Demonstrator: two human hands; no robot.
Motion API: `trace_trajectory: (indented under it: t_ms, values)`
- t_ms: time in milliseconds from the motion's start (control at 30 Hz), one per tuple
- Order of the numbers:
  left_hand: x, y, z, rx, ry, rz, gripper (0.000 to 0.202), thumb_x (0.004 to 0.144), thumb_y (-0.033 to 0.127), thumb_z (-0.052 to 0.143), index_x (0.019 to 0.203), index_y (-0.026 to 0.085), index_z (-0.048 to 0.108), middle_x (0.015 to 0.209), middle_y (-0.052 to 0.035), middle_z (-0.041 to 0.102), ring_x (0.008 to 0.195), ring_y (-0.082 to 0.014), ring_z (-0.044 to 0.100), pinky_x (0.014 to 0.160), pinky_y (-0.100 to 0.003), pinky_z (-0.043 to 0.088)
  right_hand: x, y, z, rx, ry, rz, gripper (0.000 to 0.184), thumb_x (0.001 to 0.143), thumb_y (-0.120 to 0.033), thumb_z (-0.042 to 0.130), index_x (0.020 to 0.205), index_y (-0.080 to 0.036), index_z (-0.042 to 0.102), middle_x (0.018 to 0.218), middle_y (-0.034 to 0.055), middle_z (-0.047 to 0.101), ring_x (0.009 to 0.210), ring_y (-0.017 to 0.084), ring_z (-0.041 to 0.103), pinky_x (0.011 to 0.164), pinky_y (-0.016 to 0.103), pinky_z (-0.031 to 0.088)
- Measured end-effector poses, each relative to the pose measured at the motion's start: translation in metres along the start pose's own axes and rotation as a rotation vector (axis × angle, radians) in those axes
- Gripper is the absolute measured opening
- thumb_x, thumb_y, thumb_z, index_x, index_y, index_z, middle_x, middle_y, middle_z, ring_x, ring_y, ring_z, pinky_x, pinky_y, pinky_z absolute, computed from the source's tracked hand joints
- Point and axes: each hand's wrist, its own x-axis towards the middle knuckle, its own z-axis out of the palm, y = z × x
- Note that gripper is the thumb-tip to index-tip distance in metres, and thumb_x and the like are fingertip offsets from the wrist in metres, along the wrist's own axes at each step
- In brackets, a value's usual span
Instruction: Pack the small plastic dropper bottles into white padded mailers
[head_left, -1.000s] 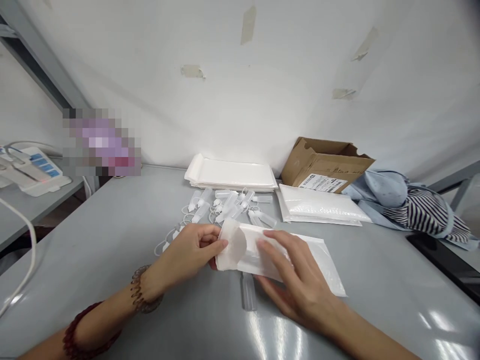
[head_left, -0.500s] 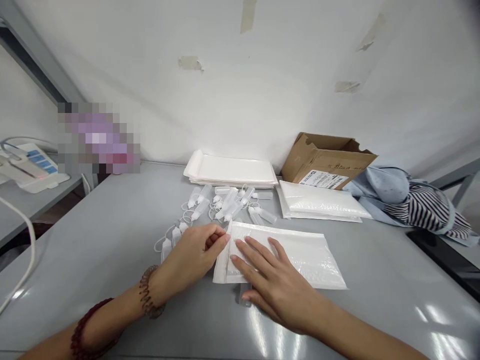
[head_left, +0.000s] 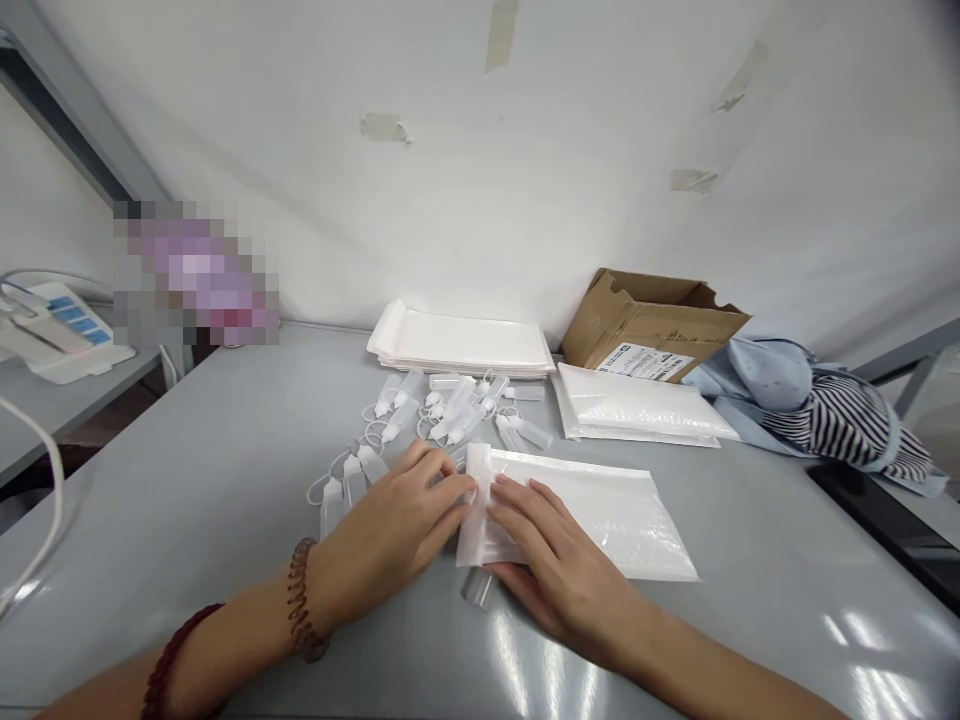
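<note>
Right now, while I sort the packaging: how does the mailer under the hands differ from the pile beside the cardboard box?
The mailer under the hands is one piece; the pile of mailers beside the cardboard box is several stacked. The single mailer lies nearer the person, pressed by the left hand and right hand; the pile is untouched. Both are glossy white and padded, on the grey table.

An open cardboard box stands against the taped white wall, beside crumpled blue and striped clothing.
</note>
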Motion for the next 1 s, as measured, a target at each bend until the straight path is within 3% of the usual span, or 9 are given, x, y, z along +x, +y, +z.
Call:
trace_trajectory:
  t_ms: [100,233,533,767,1000]
  values:
    - [0.0,-0.002,0.002,0.04,0.009,0.019,0.015,0.093,0.018,0.042,0.095,0.017,0.057,0.097,-0.0061,0.051,0.096,-0.0222,0.043,0.083,-0.039,0.044,-0.004,0.001,0.003,-0.038,0.098,-0.039,0.034,0.09,-0.01,0.042,0.123,-0.002,0.048,0.123,0.0231,0.055,0.123,0.028,0.047,0.097,0.047,0.047]
    - [0.001,-0.001,0.006,0.061,0.054,0.041,0.015,0.093,0.016,0.041,0.097,0.017,0.056,0.096,-0.0061,0.049,0.095,-0.0215,0.043,0.081,-0.038,0.046,-0.002,0.001,0.0,-0.15,0.112,-0.15,0.036,0.087,0.0,0.04,0.12,-0.001,0.053,0.121,0.0262,0.056,0.12,0.032,0.049,0.091,0.046,0.051]
    - [0.004,0.0,0.011,0.359,0.192,0.309,0.021,0.088,0.005,0.045,0.105,0.006,0.056,0.104,-0.0132,0.053,0.103,-0.0267,0.047,0.086,-0.042,0.05,0.003,0.007,-0.015,-0.215,0.131,-0.224,0.033,0.09,-0.002,0.035,0.112,0.0,0.059,0.116,0.0186,0.063,0.118,0.027,0.052,0.093,0.037,0.052]
    - [0.007,0.001,0.008,0.611,0.416,0.454,0.018,0.089,0.005,0.048,0.103,0.001,0.059,0.097,-0.0146,0.063,0.097,-0.0258,0.058,0.082,-0.039,0.055,0.004,0.003,-0.03,-0.103,0.253,-0.332,0.037,0.089,-0.001,0.028,0.102,0.005,0.062,0.106,0.0234,0.066,0.115,0.028,0.053,0.087,0.036,0.055]
    - [0.008,0.004,0.003,0.649,0.472,0.491,0.017,0.09,0.004,0.046,0.094,0.0,0.062,0.085,-0.0141,0.069,0.086,-0.0251,0.065,0.072,-0.038,0.058,-0.003,0.0,-0.023,-0.028,0.395,-0.36,0.034,0.089,-0.003,0.03,0.1,0.006,0.061,0.104,0.0262,0.066,0.112,0.03,0.056,0.086,0.039,0.056]
